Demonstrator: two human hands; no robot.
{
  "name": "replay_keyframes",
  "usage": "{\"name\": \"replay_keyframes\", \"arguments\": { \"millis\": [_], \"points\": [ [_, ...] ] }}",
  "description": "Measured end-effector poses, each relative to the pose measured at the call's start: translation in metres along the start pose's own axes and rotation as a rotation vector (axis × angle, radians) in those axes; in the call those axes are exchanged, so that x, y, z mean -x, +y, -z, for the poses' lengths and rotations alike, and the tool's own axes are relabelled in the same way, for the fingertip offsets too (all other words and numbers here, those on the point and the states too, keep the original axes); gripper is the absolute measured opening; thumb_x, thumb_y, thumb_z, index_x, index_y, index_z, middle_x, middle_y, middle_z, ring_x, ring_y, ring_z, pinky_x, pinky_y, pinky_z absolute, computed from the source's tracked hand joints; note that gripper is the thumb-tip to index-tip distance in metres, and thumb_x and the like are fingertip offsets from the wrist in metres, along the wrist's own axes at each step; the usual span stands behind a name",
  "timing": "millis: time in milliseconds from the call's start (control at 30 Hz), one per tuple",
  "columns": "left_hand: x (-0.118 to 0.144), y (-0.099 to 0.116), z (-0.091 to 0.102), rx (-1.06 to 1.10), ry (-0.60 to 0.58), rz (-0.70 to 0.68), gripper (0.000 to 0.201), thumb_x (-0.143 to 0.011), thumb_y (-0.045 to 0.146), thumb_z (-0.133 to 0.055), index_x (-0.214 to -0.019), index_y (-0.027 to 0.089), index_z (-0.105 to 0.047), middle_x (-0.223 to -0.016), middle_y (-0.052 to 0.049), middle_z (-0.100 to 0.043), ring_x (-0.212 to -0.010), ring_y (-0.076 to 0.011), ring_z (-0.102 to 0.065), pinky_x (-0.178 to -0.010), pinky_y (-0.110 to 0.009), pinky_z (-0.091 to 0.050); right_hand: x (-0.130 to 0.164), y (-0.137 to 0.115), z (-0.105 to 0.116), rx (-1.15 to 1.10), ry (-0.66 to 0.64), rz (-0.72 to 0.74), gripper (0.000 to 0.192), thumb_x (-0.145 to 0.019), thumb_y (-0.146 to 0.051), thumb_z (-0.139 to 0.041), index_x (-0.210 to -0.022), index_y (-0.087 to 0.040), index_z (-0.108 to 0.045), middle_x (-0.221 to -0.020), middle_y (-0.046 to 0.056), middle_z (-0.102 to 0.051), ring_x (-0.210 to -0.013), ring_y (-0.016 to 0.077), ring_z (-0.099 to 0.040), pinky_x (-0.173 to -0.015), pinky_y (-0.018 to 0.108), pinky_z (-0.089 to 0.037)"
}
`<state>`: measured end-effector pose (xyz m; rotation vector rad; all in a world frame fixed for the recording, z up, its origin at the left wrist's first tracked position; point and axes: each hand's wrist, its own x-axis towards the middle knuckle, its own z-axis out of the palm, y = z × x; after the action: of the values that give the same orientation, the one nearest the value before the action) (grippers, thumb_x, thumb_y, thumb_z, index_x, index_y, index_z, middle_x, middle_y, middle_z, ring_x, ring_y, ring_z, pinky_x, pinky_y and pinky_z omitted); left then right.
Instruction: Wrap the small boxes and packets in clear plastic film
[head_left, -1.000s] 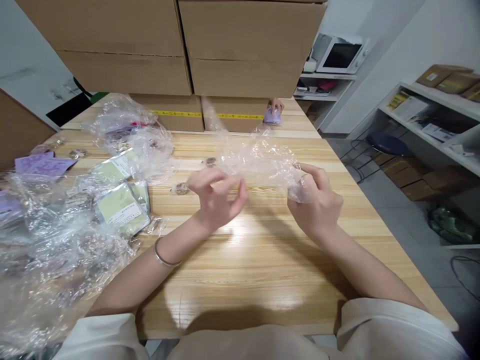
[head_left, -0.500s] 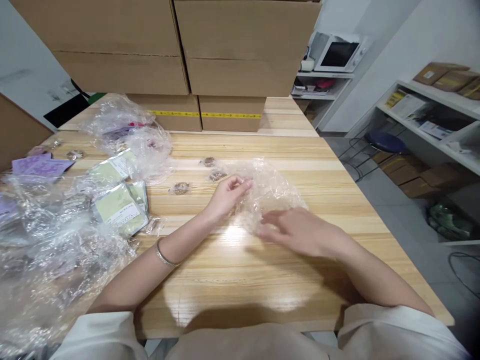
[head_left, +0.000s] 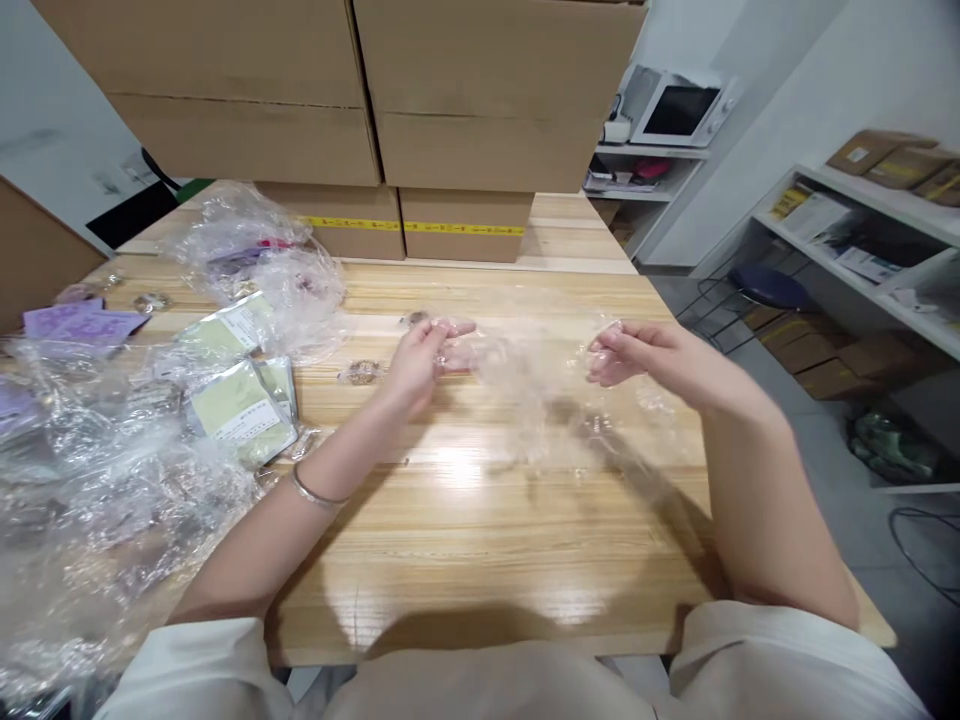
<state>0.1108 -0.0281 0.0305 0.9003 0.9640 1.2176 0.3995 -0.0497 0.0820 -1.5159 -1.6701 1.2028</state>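
Observation:
A clear plastic bag (head_left: 525, 385) stretches between my two hands above the wooden table (head_left: 450, 560), blurred by motion. My left hand (head_left: 424, 365) grips its left side, with film over the fingertips. On the other side, my right hand (head_left: 637, 355) pinches the bag's upper right edge. Just left of my left hand lies a small brown wrapped piece (head_left: 363, 372), and another wrapped piece (head_left: 414, 318) shows partly behind that hand. What the film may hold inside cannot be made out.
Crumpled clear plastic (head_left: 150, 500) heaps over the table's left side, around green-and-white packets (head_left: 244, 415) and purple packets (head_left: 86, 328). Large cardboard boxes (head_left: 480, 110) are stacked at the back. Beyond the table's right edge stand a stool (head_left: 769, 285) and shelves (head_left: 862, 235).
My right hand has risen and moved right, now gripping the plastic bag. My left hand has shifted left, and the bag is spread between them.

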Motion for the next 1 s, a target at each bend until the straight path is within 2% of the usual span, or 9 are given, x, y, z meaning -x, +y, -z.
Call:
{"name": "replay_keyframes", "arguments": {
  "millis": [133,233,300,400,533,600,700,833,1000],
  "points": [
    [-0.031,0.0,0.043,-0.298,-0.083,0.117,0.023,-0.075,0.034,-0.075,-0.074,0.015,-0.062,-0.08,-0.007,-0.072,-0.064,-0.0151,-0.064,-0.061,-0.029,-0.055,-0.025,0.042,0.055,0.281,-0.191,-0.245,0.045,-0.067,-0.063,-0.074,-0.083,-0.021,-0.069,-0.077,0.01,-0.072,-0.068,0.0236,-0.068,-0.063,0.041,-0.056],
    [-0.039,0.002,0.065,-0.588,-0.09,0.049,0.023,-0.072,0.035,-0.076,-0.065,0.015,-0.066,-0.062,-0.003,-0.064,-0.054,-0.0147,-0.058,-0.054,-0.026,-0.048,-0.026,0.061,0.069,0.771,-0.005,-0.464,0.031,-0.057,-0.044,-0.085,-0.065,-0.021,-0.064,-0.073,0.014,-0.07,-0.071,0.0323,-0.068,-0.06,0.046,-0.05],
    [-0.039,0.008,0.072,-0.733,-0.118,0.025,0.019,-0.067,0.032,-0.077,-0.063,0.016,-0.068,-0.058,-0.002,-0.062,-0.053,-0.0149,-0.056,-0.054,-0.026,-0.046,-0.014,0.058,0.067,1.042,0.234,-0.44,0.023,-0.06,-0.03,-0.084,-0.065,-0.021,-0.063,-0.085,0.02,-0.07,-0.086,0.0401,-0.067,-0.063,0.049,-0.047],
    [-0.035,0.021,0.074,-0.876,-0.261,-0.015,0.01,-0.064,0.025,-0.073,-0.072,0.021,-0.076,-0.077,-0.003,-0.073,-0.074,-0.0202,-0.066,-0.069,-0.028,-0.052,0.011,0.034,0.046,1.16,0.432,-0.137,0.006,-0.079,-0.02,-0.064,-0.084,-0.02,-0.068,-0.107,0.025,-0.068,-0.101,0.0411,-0.064,-0.071,0.051,-0.046],
    [-0.032,0.028,0.07,-0.794,-0.584,-0.108,0.033,-0.069,0.017,-0.055,-0.089,0.028,-0.08,-0.118,-0.003,-0.072,-0.118,-0.0247,-0.061,-0.105,-0.04,-0.044,0.017,0.012,-0.019,0.95,0.073,0.212,0.036,-0.097,-0.033,-0.038,-0.105,-0.02,-0.07,-0.115,0.018,-0.069,-0.102,0.0345,-0.066,-0.085,0.053,-0.05],
    [-0.035,0.022,0.068,-0.829,-0.63,-0.182,0.037,-0.071,0.016,-0.052,-0.094,0.028,-0.079,-0.135,-0.003,-0.063,-0.133,-0.0255,-0.05,-0.116,-0.044,-0.031,0.003,0.02,-0.059,0.812,-0.045,0.297,0.047,-0.096,-0.048,-0.04,-0.124,-0.019,-0.065,-0.133,0.018,-0.061,-0.126,0.0375,-0.054,-0.104,0.058,-0.041],
    [-0.044,0.003,0.068,-1.091,-0.455,-0.343,0.041,-0.077,0.025,-0.057,-0.115,0.024,-0.072,-0.153,-0.007,-0.043,-0.147,-0.03,-0.027,-0.121,-0.05,-0.013,-0.021,0.048,-0.108,0.729,-0.107,0.288,0.072,-0.093,-0.064,-0.04,-0.152,-0.022,-0.037,-0.161,0.014,-0.028,-0.15,0.0375,-0.016,-0.119,0.061,-0.014],
    [-0.063,-0.021,0.072,-1.452,-0.282,-0.348,0.087,-0.076,0.052,-0.068,-0.15,0.017,-0.039,-0.162,-0.016,-0.019,-0.15,-0.041,-0.002,-0.12,-0.055,-0.004,-0.035,0.076,-0.131,0.804,-0.114,0.325,0.087,-0.089,-0.075,-0.033,-0.158,-0.022,-0.022,-0.165,0.014,-0.008,-0.15,0.0379,0.003,-0.118,0.063,-0.001],
    [-0.076,-0.022,0.071,-1.735,-0.175,-0.23,0.063,-0.087,0.055,-0.053,-0.143,0.027,-0.047,-0.155,-0.012,-0.032,-0.143,-0.039,-0.025,-0.116,-0.052,-0.021,-0.033,0.077,-0.129,0.902,-0.125,0.299,0.087,-0.09,-0.077,-0.025,-0.159,-0.024,-0.016,-0.165,0.014,-0.001,-0.15,0.0377,0.006,-0.118,0.062,0.0]
  ]
}}
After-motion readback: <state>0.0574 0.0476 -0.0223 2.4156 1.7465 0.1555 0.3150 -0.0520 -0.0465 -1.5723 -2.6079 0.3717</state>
